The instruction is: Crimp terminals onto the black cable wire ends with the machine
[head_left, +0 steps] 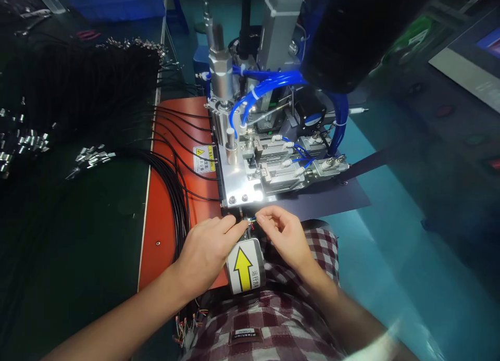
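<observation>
Thin coloured wires [251, 223], with blue and red among them, show at a cable end between my hands, just in front of the machine. My left hand [207, 249] is closed, its thumb and fingertips pressed together at the left side of these wires; the cable itself is mostly hidden under it. From the right, my right hand [287, 236] pinches the wires between thumb and forefinger. Below the fingertips is a rounded white cover with a yellow arrow [244, 270]. A bundle of black cables [172, 194] curves down behind my left hand.
The metal machine [242, 178] with blue air hoses [273, 82] stands directly ahead. Several single cables run into its left side across an orange plate [160, 267]. More cables with metal connectors [94, 158] lie on the dark table at left. Loose wire ends [187, 327] hang near my lap.
</observation>
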Action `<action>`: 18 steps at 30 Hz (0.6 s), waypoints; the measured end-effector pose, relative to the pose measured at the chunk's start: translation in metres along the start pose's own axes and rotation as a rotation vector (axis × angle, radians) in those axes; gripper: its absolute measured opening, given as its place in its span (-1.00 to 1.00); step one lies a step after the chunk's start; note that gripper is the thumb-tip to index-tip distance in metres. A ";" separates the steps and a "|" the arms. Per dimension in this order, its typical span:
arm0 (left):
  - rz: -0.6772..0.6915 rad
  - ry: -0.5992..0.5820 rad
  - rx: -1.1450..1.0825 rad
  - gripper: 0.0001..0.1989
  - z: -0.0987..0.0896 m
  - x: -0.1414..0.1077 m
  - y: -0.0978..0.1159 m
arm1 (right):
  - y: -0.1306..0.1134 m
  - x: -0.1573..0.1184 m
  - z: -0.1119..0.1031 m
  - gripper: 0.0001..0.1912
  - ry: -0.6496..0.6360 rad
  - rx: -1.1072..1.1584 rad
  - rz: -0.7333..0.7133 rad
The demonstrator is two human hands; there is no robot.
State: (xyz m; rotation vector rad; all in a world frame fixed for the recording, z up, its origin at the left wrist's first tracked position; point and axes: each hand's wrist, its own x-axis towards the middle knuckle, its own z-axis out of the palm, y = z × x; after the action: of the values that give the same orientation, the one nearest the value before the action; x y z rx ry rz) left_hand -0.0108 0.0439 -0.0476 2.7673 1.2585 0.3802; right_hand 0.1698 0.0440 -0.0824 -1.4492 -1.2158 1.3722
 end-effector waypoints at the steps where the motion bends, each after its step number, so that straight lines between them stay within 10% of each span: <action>1: -0.002 -0.002 -0.002 -0.72 0.000 0.000 0.000 | 0.000 -0.001 0.001 -0.83 0.014 -0.030 -0.034; 18: -0.019 -0.019 -0.025 -0.71 -0.001 -0.001 0.000 | 0.004 -0.003 0.010 -0.88 0.078 -0.269 -0.278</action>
State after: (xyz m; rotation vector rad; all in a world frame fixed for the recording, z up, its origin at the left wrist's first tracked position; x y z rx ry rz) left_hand -0.0117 0.0427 -0.0466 2.7298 1.2654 0.3652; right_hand 0.1606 0.0395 -0.0869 -1.4332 -1.5301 0.9855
